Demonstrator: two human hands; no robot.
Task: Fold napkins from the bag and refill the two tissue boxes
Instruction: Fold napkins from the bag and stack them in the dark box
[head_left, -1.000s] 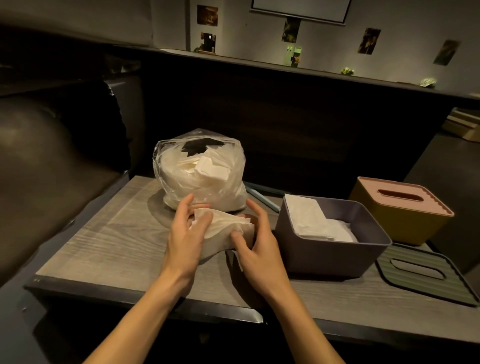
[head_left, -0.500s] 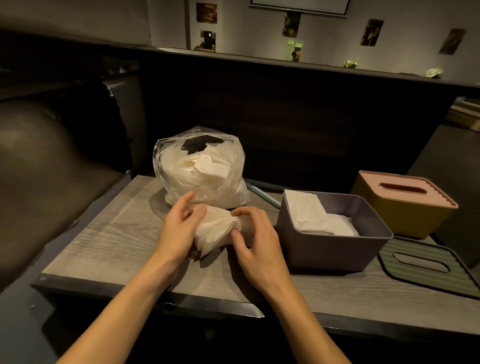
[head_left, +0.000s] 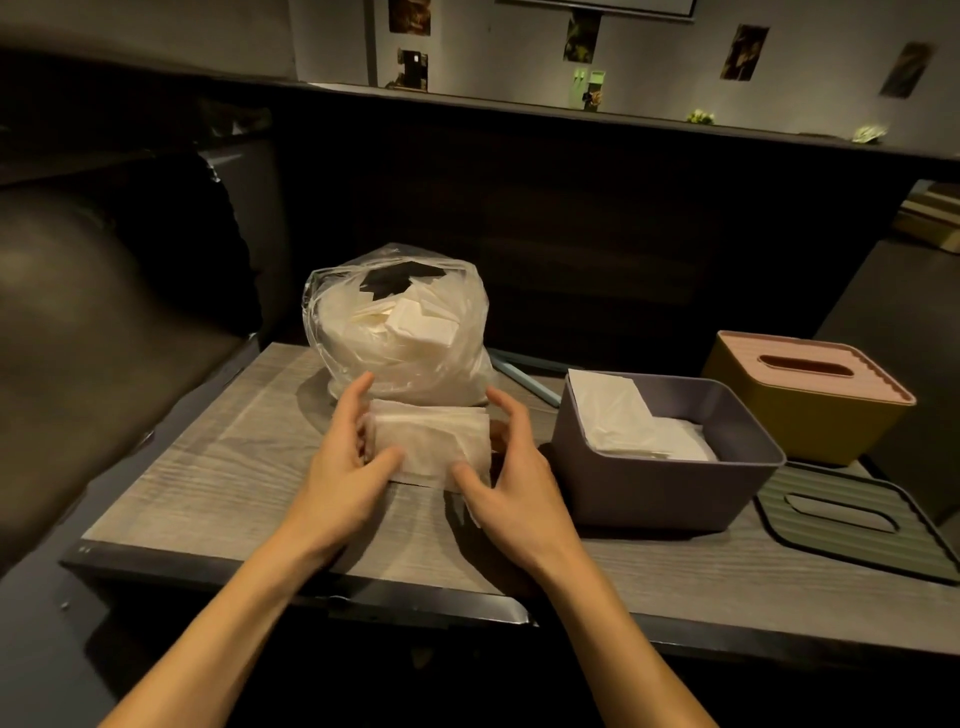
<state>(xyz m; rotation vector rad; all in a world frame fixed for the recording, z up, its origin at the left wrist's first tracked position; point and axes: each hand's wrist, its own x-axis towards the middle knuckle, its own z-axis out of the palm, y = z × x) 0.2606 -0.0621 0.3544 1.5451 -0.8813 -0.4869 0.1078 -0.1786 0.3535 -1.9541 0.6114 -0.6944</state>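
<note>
A clear plastic bag (head_left: 400, 332) full of white napkins stands at the back of the wooden table (head_left: 218, 467). Just in front of it a white napkin (head_left: 431, 444) is held in a folded rectangle between both hands. My left hand (head_left: 345, 462) grips its left edge and my right hand (head_left: 511, 473) grips its right edge. To the right sits an open purple tissue box (head_left: 660, 493) holding folded napkins (head_left: 628, 423). Behind that stands a yellow tissue box (head_left: 795, 410) with its pink slotted lid on.
A green slotted lid (head_left: 852, 525) lies flat on the table at the right, beside the purple box. A light blue stick-like object (head_left: 524, 376) lies behind the bag. A dark padded seat is at the left, and a dark partition rises behind the table.
The crumpled napkin has been flattened into a neat rectangle between my hands. Both hands have shifted to its outer edges.
</note>
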